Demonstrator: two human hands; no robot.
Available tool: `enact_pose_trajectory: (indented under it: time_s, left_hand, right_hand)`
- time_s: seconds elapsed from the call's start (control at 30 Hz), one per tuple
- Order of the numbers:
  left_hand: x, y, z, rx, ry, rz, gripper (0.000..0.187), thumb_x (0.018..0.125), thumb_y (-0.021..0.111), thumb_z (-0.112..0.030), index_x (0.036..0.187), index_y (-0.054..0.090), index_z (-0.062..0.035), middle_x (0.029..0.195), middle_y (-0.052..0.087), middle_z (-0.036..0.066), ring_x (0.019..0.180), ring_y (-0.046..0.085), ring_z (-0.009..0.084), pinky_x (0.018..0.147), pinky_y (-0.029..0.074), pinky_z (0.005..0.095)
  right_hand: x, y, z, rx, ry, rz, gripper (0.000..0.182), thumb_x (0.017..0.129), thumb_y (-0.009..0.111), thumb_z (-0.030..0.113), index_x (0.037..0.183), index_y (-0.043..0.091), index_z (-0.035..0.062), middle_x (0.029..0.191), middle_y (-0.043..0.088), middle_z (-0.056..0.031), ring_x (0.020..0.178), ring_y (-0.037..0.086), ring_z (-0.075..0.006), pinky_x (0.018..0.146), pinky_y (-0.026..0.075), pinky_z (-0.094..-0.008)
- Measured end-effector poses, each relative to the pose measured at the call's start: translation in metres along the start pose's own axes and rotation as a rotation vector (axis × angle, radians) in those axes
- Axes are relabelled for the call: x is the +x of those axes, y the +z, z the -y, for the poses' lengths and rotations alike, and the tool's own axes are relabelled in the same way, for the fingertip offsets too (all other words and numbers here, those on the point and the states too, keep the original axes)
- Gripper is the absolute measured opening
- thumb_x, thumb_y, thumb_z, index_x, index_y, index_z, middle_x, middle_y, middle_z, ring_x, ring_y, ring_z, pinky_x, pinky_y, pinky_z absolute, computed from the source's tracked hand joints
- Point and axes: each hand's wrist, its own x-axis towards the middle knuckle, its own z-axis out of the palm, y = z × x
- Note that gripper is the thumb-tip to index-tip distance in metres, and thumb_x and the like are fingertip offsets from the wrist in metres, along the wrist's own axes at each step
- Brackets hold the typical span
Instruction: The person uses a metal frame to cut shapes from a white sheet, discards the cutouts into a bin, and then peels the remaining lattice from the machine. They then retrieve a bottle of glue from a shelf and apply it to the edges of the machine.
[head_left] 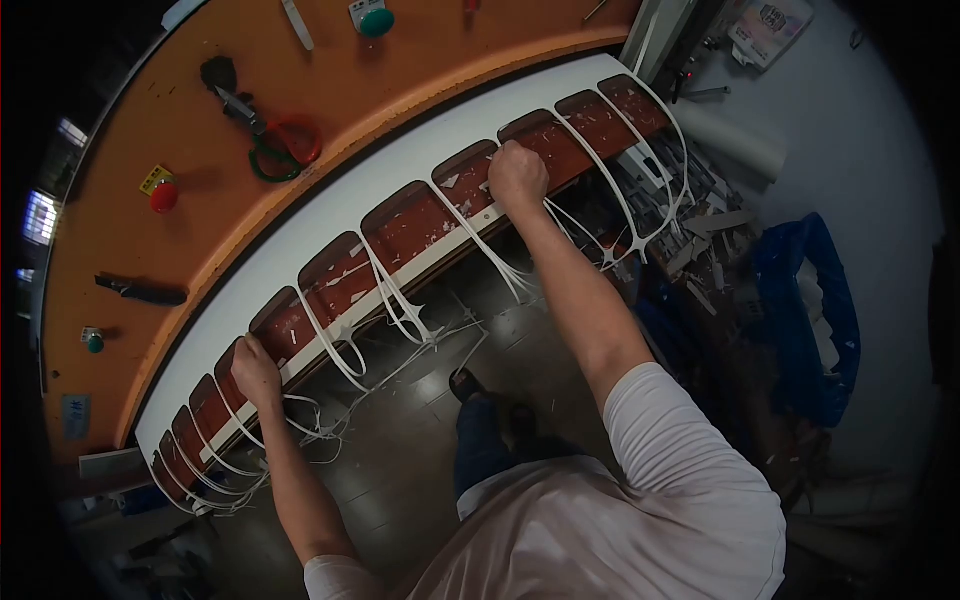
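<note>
A long white sheet [400,163] lies along the front of the orange bench, its near edge cut into rounded notches with thin white strips hanging down between them. My left hand [256,373] is closed at the sheet's edge on the left, around one of the strips as far as I can see. Further right, my right hand [519,178] is a fist at the edge between two notches, with a white strip coming out below it. Under the notches shows a reddish-brown surface [404,232] scattered with small white scraps.
On the orange bench [200,130] lie scissors [262,135], a dark-handled knife [141,290], and red and green button-like pieces. A blue bag [811,320] stands at the right, near piled offcuts [708,245]. Loose strips dangle over the floor near my feet.
</note>
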Motion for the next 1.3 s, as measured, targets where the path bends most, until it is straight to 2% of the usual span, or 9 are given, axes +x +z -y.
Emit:
enact_pose_trajectory:
  time_s: [0.37,0.6,0.93,1.1,1.3]
  left_hand:
    - [-0.002,0.001,-0.001,-0.002,-0.022,-0.043,0.041,0.103,0.045,-0.032,0.089,0.061,0.0032,0.087,0.064,0.028,0.084,0.061,0.0493,0.07,0.046,0.0535]
    - [-0.008,0.002,-0.002,-0.007,0.026,-0.134,0.039,0.103,0.048,-0.03,0.084,0.059,0.0009,0.08,0.065,0.025,0.077,0.063,0.0468,0.065,0.048,0.0531]
    - [-0.006,-0.001,-0.004,-0.009,0.007,-0.099,0.037,0.103,0.049,-0.028,0.084,0.061,0.0009,0.08,0.065,0.027,0.078,0.064,0.0469,0.065,0.049,0.0534]
    - [-0.009,-0.003,-0.007,0.016,-0.009,-0.095,0.035,0.103,0.049,-0.029,0.089,0.062,0.0006,0.085,0.067,0.026,0.081,0.065,0.0463,0.068,0.05,0.0535]
    - [-0.009,0.001,-0.006,0.055,-0.033,-0.073,0.036,0.103,0.049,-0.03,0.088,0.06,0.0003,0.082,0.066,0.025,0.078,0.065,0.0453,0.065,0.048,0.0521]
  right_hand:
    - [-0.002,-0.003,0.004,0.034,0.012,-0.018,0.022,0.09,0.057,0.014,0.084,0.07,-0.0021,0.087,0.071,-0.0268,0.085,0.071,-0.0436,0.078,0.057,-0.0512]
    - [-0.001,-0.001,0.001,0.036,0.002,-0.076,0.024,0.091,0.055,0.016,0.082,0.069,-0.0006,0.085,0.07,-0.0272,0.084,0.07,-0.0446,0.076,0.057,-0.0535]
    - [-0.001,0.003,0.002,0.021,-0.001,-0.063,0.025,0.092,0.055,0.018,0.082,0.069,-0.0004,0.084,0.07,-0.0262,0.082,0.07,-0.0445,0.074,0.057,-0.053]
    - [-0.002,-0.005,0.004,0.062,0.026,-0.034,0.023,0.091,0.055,0.016,0.083,0.069,0.0,0.085,0.07,-0.0262,0.083,0.07,-0.0445,0.074,0.057,-0.0529]
    - [0.0,-0.007,0.0,0.103,0.006,0.021,0.024,0.092,0.054,0.016,0.084,0.069,-0.001,0.085,0.069,-0.0275,0.083,0.069,-0.0448,0.076,0.056,-0.0533]
